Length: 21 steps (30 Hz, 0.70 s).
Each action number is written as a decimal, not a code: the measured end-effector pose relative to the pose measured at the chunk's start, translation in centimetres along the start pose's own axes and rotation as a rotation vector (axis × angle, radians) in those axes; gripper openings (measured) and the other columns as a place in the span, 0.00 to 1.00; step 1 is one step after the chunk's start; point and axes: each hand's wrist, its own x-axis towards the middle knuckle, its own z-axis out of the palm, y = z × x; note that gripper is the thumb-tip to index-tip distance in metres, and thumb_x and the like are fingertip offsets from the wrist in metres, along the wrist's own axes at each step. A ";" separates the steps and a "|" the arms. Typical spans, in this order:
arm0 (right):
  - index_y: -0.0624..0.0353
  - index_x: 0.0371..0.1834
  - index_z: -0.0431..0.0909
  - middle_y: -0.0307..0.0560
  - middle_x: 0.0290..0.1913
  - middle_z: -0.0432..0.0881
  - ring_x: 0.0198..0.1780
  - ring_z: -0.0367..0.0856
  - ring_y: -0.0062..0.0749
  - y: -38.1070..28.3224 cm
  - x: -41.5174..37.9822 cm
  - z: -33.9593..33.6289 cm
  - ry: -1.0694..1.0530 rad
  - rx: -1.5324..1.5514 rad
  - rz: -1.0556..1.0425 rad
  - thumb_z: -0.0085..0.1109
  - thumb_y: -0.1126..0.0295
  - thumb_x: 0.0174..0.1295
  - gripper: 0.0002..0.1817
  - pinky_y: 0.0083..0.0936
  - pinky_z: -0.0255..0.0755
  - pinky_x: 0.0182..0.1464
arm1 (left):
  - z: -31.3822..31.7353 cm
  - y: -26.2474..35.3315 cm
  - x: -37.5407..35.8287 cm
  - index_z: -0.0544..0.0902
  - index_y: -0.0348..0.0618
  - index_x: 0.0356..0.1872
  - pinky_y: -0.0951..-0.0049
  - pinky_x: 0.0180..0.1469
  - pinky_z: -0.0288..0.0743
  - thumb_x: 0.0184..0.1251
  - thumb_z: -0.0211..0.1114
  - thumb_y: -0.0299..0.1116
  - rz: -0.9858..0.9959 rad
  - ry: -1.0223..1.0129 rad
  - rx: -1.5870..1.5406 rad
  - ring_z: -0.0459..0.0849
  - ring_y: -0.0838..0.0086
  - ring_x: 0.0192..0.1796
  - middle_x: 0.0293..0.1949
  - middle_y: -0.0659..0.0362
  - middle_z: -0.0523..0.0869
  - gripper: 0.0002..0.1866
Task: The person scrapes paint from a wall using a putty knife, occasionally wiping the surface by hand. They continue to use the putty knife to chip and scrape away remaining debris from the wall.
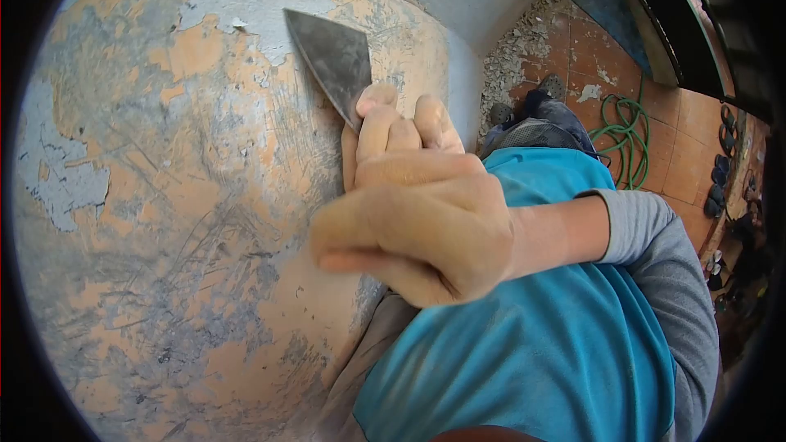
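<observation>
A putty knife [334, 61] with a wide dark metal blade lies against the wall [246, 295], which shows patches of peach and grey under flaking paint. My left hand [391, 127] is closed around it just below the blade, fingers curled. Nearer the camera, my right hand [434, 217] reaches in from the right and is closed at the handle end. It overlaps my left hand and hides the handle. My left sleeve [368, 344] shows partly beside the wall. A small loose paint flake [238, 24] sticks out left of the blade.
Paint chips [520, 53] are heaped on the tiled floor [675, 143] along the wall's foot. A green hose [630, 135] lies coiled near my feet. Dark footwear [720, 168] lines the right side. A dark panel-like object [647, 16] stands at the upper right.
</observation>
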 end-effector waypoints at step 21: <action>0.62 0.52 0.80 0.41 0.35 0.77 0.40 0.73 0.30 2.8 -2.9 -6.4 0.011 -0.330 -0.082 0.68 0.60 0.66 0.19 0.30 0.66 0.48 | 1.0 0.1 1.1 0.68 0.44 0.41 0.81 0.31 0.69 0.87 0.44 0.44 -0.166 -0.160 -0.384 0.67 0.83 0.20 0.19 0.67 0.66 0.15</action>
